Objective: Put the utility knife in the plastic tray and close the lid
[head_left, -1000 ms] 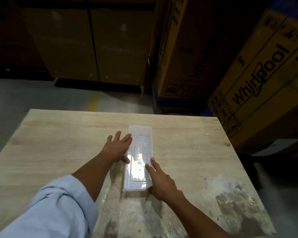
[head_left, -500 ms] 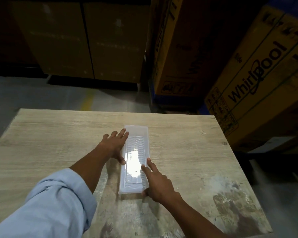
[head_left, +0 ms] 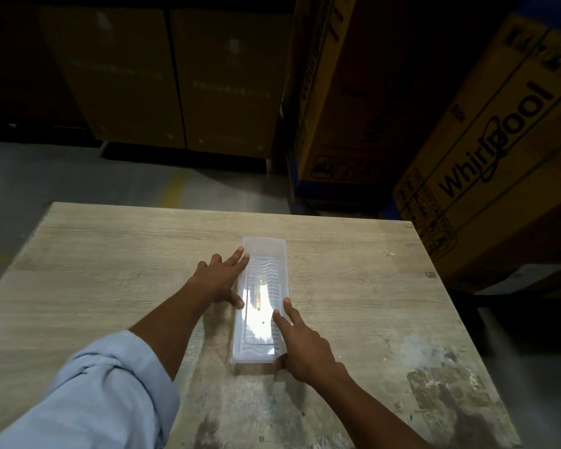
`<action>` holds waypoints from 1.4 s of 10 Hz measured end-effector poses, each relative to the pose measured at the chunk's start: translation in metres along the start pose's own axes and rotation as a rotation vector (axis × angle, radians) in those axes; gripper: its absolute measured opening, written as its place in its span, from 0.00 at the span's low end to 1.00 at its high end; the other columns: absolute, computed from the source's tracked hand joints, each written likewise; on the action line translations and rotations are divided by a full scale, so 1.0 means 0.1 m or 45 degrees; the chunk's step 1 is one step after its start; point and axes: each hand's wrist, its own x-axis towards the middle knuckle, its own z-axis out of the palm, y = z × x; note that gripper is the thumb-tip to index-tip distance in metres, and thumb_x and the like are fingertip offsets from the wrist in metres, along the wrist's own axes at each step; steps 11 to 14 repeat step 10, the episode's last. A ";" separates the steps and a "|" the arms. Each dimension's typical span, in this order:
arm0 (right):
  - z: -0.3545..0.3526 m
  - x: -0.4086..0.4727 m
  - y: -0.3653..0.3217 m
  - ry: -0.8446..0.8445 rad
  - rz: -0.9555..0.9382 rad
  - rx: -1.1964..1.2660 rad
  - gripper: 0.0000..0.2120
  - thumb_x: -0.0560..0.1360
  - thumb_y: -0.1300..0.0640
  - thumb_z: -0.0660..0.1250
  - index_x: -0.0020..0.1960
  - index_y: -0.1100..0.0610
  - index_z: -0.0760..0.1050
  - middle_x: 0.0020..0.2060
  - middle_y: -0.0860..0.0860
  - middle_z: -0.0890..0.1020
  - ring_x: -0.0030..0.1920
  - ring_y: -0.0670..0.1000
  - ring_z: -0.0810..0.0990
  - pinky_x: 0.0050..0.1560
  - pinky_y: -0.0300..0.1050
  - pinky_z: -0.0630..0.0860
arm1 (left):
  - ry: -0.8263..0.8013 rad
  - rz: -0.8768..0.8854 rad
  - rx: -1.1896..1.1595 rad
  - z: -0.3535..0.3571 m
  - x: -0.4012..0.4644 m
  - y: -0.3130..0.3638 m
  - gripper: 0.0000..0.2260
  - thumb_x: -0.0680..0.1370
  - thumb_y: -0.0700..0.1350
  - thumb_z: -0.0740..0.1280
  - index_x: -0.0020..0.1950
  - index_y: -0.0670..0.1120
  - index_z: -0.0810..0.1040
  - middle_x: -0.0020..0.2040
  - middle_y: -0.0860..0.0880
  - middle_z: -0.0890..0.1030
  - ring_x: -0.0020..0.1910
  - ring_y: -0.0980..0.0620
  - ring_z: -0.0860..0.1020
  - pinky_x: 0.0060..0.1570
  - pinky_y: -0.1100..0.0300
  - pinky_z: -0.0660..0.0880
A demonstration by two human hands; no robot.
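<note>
A long, clear plastic tray (head_left: 262, 280) lies lengthwise in the middle of the wooden table (head_left: 110, 270), with its clear lid down flat on top. Glare on the lid hides most of the inside; a faint yellowish shape under the lid may be the utility knife (head_left: 259, 294). My left hand (head_left: 219, 280) rests fingers spread against the tray's left edge, thumb touching its side. My right hand (head_left: 300, 345) presses two fingers on the lid's right edge, thumb at the near right corner.
Large cardboard appliance boxes (head_left: 486, 150) stand close to the table's far right corner, and more boxes (head_left: 175, 76) line the back across a strip of concrete floor. The near right part of the tabletop is stained and worn (head_left: 444, 393).
Both hands keep the same places on the tray's edges. The view has shifted slightly; the tray itself has barely moved.
</note>
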 end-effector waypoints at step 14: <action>-0.19 -0.04 0.12 0.028 -0.111 0.015 0.45 0.78 0.38 0.65 0.82 0.48 0.41 0.83 0.50 0.41 0.78 0.62 0.58 0.72 0.60 0.67 | 0.462 -0.137 -0.009 0.40 -1.10 0.46 0.33 0.81 0.63 0.50 0.81 0.46 0.52 0.83 0.44 0.53 0.82 0.40 0.51 0.77 0.39 0.55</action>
